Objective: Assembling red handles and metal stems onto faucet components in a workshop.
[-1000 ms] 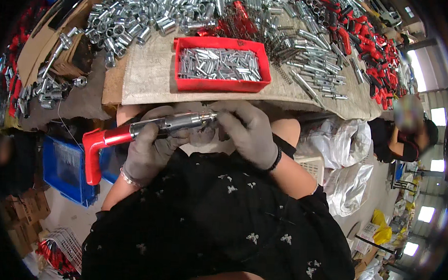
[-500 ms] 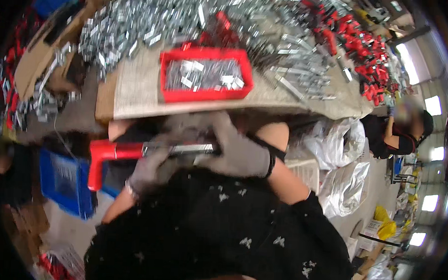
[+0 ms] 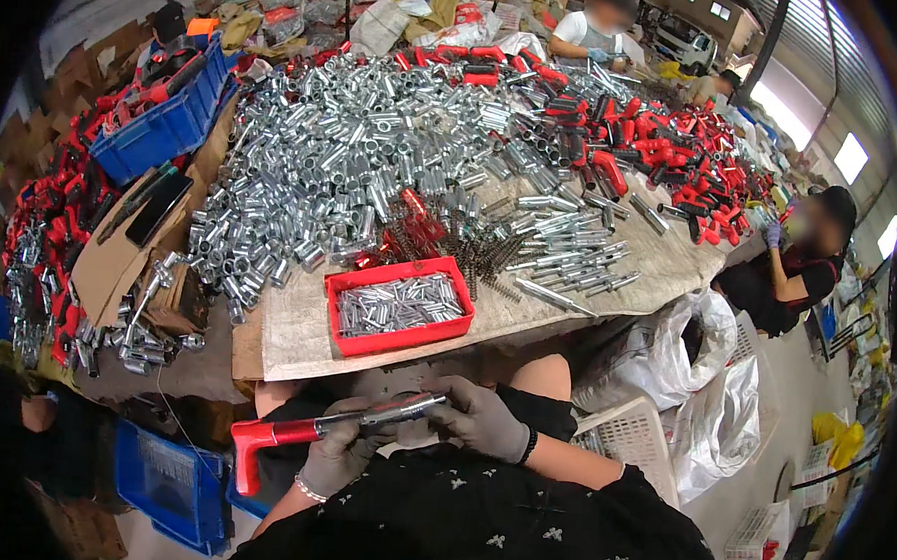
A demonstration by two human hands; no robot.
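Observation:
My left hand [image 3: 339,449], in a grey glove, grips the middle of a long tool [image 3: 307,430] with a red handle and a silver metal barrel, held level in my lap. My right hand [image 3: 478,417], also gloved, closes around the barrel's right end. Just beyond my hands, a red tray [image 3: 351,339] of small silver metal pins sits at the near edge of the worktable [image 3: 286,325].
A big heap of silver tubes [image 3: 343,165] covers the table, with springs [image 3: 470,251], long pins and red handles [image 3: 664,149] further right. Blue crates stand at the far left [image 3: 170,118] and under the table [image 3: 165,478]. Two people work at the far and right sides. White bags [image 3: 714,392] lie right.
My head has lifted, so the table fills far more of the view. Both hands stay on the red-handled tool in my lap, roughly as before.

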